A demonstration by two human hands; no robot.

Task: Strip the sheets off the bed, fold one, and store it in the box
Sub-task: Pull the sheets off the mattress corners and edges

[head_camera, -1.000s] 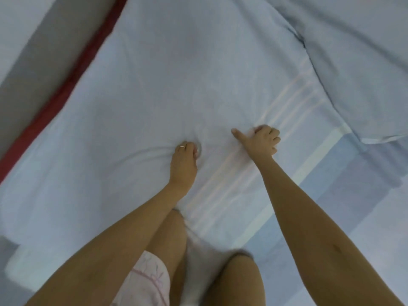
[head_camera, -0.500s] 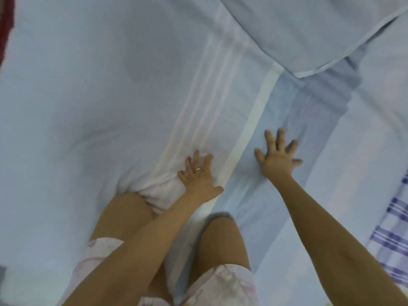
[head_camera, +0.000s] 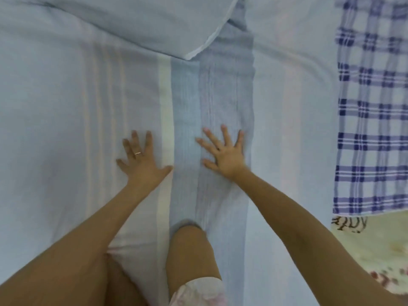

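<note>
On the bed, a pale blue striped sheet (head_camera: 66, 107) lies spread flat, w/ both hands pressed palm-down on it. Left hand (head_camera: 141, 161) rests on the lighter part beside the cream stripe, fingers fanned wide, thumb reaching onto the stripe; a thin ring shows on one finger. Right hand (head_camera: 224, 154) sits on the darker blue band, fingers also splayed wide, nothing gripped in either. The two hands are near each other but apart, the cream stripe & part of the blue band between them.

Vs. half a sec ago: both hands were already flat & open, but the left one was closer to the knees by the bunched fabric; now it's farther out & roughly level w/ the right. A sec ago both were curled into the cloth. The view has swung right too: a blue-and-white checked cloth (head_camera: 371, 107) now fills the right edge, touching or overlapping the sheet's right side, w/ a cream floral fabric (head_camera: 379, 246) below it.

A second pale blue sheet (head_camera: 132, 23) lies folded across the top, its white-edged corner pointing down onto the dark band. Bare knee (head_camera: 189, 246) presses on the sheet near the bottom, below the hands. No box in view.
</note>
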